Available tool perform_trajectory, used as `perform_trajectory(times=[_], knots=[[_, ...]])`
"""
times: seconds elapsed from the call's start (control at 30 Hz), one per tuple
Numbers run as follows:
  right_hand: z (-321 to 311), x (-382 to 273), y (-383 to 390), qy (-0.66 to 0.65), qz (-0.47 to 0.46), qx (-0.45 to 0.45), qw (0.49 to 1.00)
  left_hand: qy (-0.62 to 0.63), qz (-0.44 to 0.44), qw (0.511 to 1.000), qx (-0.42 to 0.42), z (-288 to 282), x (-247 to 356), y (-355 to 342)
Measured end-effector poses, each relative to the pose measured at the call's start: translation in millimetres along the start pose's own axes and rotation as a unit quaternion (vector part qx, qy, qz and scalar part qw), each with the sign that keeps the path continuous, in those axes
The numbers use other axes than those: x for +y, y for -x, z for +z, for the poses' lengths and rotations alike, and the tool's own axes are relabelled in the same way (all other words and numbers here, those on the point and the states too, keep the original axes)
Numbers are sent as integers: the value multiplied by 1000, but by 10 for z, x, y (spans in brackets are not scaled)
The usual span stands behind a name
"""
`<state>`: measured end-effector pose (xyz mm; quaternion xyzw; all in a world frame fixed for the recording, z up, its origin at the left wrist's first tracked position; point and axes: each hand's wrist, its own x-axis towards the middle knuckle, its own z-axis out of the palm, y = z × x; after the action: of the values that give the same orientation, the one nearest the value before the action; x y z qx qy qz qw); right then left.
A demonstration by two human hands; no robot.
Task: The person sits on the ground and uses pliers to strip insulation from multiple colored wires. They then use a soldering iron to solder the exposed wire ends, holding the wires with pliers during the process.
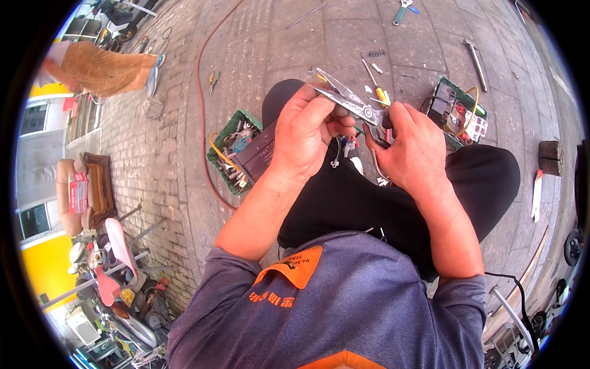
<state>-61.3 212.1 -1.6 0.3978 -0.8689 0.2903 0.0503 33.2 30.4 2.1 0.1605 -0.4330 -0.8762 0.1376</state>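
My right hand (410, 150) is closed round the handles of large metal shears (367, 112) in front of me, their two worn blades parted and pointing up-left. My left hand (302, 126) is closed beside the blades, fingers curled at their underside; what it grips is hard to make out. A small yellow bit shows behind the upper blade. Below the hands, wires and a white connector (335, 163) lie between my legs in black trousers (479, 178). A dark case (252, 157) sits left of my left hand, partly hidden by it.
Green crates of tools (233, 179) (452, 91) flank me. A yellow-handled screwdriver (381, 95), wrench (401, 12) and metal bar (476, 64) lie ahead; a red hose (203, 61) crosses left. A person (114, 67) stands upper left, near an armchair (95, 190) and bikes (117, 277).
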Motion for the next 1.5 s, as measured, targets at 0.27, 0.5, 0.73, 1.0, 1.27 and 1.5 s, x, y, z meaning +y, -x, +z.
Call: perform_trajectory(times=[0.27,0.5,0.73,1.0,1.27,1.5], knots=[[-41,-33,-7,-56,34,-47,997,-39,16,999,-17,2,-36,-17],[-132,-84,-41,-107,80,-99,986,-140,28,990,14,131,-24,-11],[-289,-75,-85,-164,141,-174,961,-244,3,969,-27,132,98,-15],[-341,35,-156,-330,198,-313,868,-107,-56,990,-73,-30,147,-88],[-303,111,-193,-375,194,-373,826,-72,-73,990,-102,-149,201,-104],[-285,69,-158,-179,182,-190,948,20,-32,999,-29,-137,213,-58]])
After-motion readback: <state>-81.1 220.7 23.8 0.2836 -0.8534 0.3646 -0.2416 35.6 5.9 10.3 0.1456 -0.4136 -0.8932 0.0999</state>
